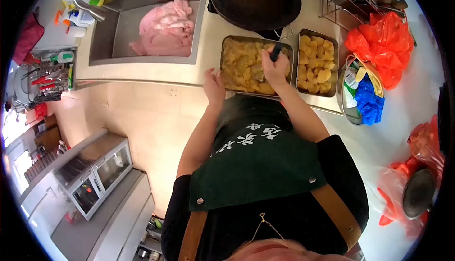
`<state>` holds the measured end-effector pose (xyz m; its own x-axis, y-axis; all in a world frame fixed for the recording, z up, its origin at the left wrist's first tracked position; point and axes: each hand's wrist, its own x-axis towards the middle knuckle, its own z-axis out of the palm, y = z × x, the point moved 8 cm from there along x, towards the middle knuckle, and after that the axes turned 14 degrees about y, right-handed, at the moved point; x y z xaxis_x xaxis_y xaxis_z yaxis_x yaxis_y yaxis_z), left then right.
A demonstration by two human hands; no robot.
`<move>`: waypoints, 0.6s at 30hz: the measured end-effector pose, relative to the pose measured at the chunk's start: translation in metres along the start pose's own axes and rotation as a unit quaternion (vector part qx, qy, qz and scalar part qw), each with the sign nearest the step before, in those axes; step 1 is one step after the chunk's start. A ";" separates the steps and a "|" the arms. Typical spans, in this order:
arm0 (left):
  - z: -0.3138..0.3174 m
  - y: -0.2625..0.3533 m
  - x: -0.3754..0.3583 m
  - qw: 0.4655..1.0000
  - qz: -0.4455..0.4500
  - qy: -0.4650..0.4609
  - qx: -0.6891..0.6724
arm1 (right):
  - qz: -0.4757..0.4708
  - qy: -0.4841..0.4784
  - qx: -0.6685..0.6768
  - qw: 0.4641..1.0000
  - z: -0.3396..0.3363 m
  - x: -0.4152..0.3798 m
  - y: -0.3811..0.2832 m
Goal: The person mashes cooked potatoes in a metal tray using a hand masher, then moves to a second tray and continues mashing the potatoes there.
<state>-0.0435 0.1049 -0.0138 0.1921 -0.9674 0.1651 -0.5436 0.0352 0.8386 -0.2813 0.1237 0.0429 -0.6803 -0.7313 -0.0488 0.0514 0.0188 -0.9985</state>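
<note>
A metal tray [257, 93] of yellow potatoes sits on the counter in front of me, mostly mashed, with some whole pieces along the near and right sides. My right hand [275, 69] is closed around the black handle of a potato masher [275, 52], whose metal head is down in the potatoes. At the tray's near left corner is my left hand [214, 88], fingers a little apart and fingertips right beside the rim. Just right of this tray stands a second metal tray [298, 66] filled with whole peeled potato pieces.
A dark wok [256, 0] stands behind the trays. To the left is a sink [123, 43] holding pink meat or skin [166, 28]. Rightward are a glass bowl [348, 111] with packets and a blue bag [369, 100], a red plastic bag [381, 45] and a wire rack [327, 7].
</note>
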 end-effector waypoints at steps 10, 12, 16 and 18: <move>0.002 -0.007 -0.002 0.999 -0.041 -0.005 0.015 | 0.014 0.069 0.077 0.995 -0.059 0.021 -0.060; 0.002 -0.006 -0.001 0.999 -0.026 -0.004 0.019 | 0.006 0.070 0.083 0.994 -0.077 0.020 -0.054; 0.001 0.000 0.000 0.999 -0.017 -0.021 0.033 | 0.004 0.127 0.093 0.988 -0.085 0.013 -0.029; 0.001 -0.002 -0.003 0.999 -0.020 -0.032 0.040 | -0.009 0.099 0.100 0.990 -0.077 0.011 -0.016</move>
<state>-0.0442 0.1077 -0.0166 0.1648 -0.9816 0.0966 -0.5999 -0.0220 0.7998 -0.3462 0.1679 0.0566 -0.8112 -0.5823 -0.0544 0.1677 -0.1425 -0.9755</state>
